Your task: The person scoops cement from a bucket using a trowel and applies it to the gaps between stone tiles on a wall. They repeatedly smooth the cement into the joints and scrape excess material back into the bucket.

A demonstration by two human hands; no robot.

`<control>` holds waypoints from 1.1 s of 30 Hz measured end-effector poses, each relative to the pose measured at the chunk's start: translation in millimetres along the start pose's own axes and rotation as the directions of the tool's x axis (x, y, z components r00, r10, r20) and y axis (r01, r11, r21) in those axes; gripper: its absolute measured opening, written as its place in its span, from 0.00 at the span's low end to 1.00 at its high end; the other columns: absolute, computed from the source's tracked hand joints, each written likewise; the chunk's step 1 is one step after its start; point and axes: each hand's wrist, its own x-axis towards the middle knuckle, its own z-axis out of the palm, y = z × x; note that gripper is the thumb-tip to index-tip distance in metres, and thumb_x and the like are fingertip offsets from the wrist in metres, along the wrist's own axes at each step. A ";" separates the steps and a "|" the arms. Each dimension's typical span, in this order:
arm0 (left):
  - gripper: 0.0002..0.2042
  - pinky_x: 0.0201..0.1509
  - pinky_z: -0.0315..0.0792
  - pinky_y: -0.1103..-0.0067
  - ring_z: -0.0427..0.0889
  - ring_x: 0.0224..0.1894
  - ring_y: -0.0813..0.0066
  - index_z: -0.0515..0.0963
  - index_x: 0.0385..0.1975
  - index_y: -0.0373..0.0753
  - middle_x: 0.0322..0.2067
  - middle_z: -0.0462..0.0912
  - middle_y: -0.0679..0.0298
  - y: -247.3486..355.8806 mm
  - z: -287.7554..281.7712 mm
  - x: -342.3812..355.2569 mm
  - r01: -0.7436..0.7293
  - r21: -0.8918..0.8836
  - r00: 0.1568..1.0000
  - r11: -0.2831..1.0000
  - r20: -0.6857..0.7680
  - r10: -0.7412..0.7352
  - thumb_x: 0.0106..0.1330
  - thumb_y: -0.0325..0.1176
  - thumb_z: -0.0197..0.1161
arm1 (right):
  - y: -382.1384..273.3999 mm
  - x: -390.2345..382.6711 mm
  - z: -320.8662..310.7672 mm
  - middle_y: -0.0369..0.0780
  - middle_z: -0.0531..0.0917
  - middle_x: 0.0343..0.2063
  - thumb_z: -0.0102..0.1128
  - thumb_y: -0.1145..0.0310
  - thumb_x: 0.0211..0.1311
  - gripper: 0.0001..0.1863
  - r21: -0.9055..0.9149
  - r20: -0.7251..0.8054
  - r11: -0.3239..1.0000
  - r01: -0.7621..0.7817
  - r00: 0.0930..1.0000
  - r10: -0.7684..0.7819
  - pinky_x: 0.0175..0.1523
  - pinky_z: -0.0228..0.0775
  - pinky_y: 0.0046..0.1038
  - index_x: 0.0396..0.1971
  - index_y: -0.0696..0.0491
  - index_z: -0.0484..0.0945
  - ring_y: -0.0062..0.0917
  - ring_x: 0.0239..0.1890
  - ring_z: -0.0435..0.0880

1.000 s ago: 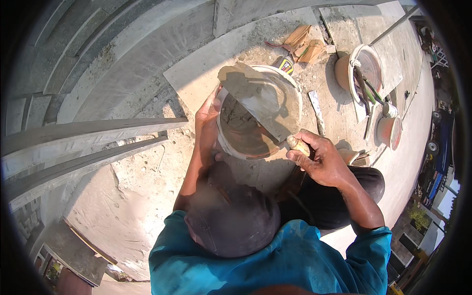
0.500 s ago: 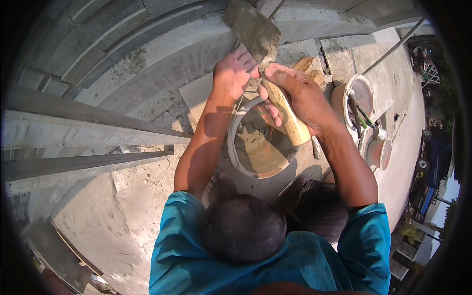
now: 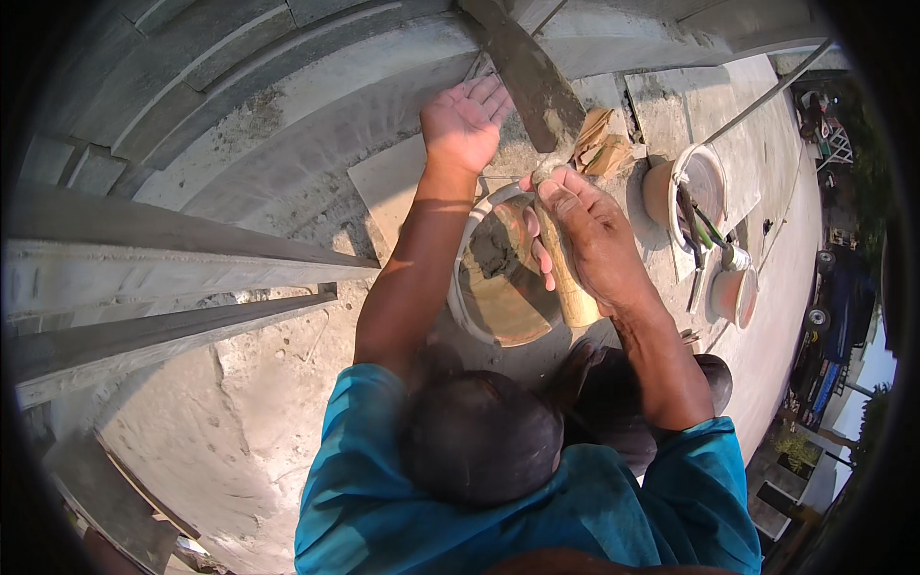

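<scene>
My right hand (image 3: pixel 599 240) is closed round the wooden handle (image 3: pixel 577 297) of a trowel, whose mortar-smeared blade (image 3: pixel 537 81) points away from me, up and to the left. Just left of the blade, my left hand (image 3: pixel 467 125) is open, palm up with fingers stretched out. It holds nothing; whether its fingertips touch the blade's edge I cannot tell. Below both hands stands a round bucket (image 3: pixel 460 305) with grey wet mortar (image 3: pixel 492 251) inside. My right hand and the handle hide part of its right side.
To the right, a bucket (image 3: pixel 659 196) has several tools (image 3: pixel 704 230) hanging at its rim, with a smaller pot (image 3: pixel 736 295) beside it. Crumpled brown paper (image 3: pixel 604 144) lies beyond my right hand. Long metal beams (image 3: pixel 182 273) reach in from the left, below a block wall (image 3: pixel 144 105).
My right hand has drawn the trowel back toward me and slightly right, and its blade now shows narrower. My left hand has come away from the trowel's neck and opened out.
</scene>
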 end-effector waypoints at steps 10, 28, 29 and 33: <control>0.28 0.77 0.53 0.57 0.59 0.73 0.41 0.52 0.67 0.17 0.71 0.58 0.37 -0.2 -1.3 -0.2 -0.073 0.170 0.997 0.983 0.007 0.073 0.74 0.35 0.36 | 6.5 55.9 14.1 0.35 0.76 0.22 0.56 0.59 0.75 0.14 -0.659 -0.004 0.665 0.352 0.882 -0.471 0.22 0.65 0.21 0.36 0.56 0.74 0.15 0.18 0.74; 0.25 0.72 0.61 0.59 0.66 0.69 0.40 0.62 0.59 0.17 0.65 0.68 0.37 -1.6 -12.5 7.2 -0.050 0.041 0.996 0.998 -0.072 0.053 0.73 0.35 0.39 | -0.2 59.8 13.1 0.48 0.77 0.22 0.59 0.60 0.72 0.17 -0.834 0.061 0.472 0.286 0.898 -0.436 0.35 0.70 0.33 0.38 0.61 0.72 0.35 0.24 0.79; 0.24 0.73 0.59 0.61 0.64 0.70 0.40 0.64 0.56 0.16 0.65 0.67 0.36 -2.3 -11.6 5.7 -0.056 0.073 0.994 0.996 -0.092 0.063 0.72 0.35 0.39 | 0.4 59.7 11.6 0.46 0.77 0.22 0.59 0.59 0.72 0.17 -0.813 0.061 0.499 0.300 0.896 -0.440 0.34 0.69 0.32 0.38 0.60 0.72 0.31 0.24 0.78; 0.25 0.76 0.57 0.59 0.67 0.69 0.39 0.64 0.56 0.15 0.64 0.67 0.33 -2.8 13.9 -8.0 -0.097 0.164 0.985 0.982 -0.122 0.118 0.73 0.34 0.36 | -0.6 57.6 10.2 0.38 0.76 0.22 0.58 0.59 0.73 0.16 -0.782 0.069 0.518 0.347 0.874 -0.481 0.29 0.66 0.26 0.35 0.58 0.71 0.19 0.21 0.75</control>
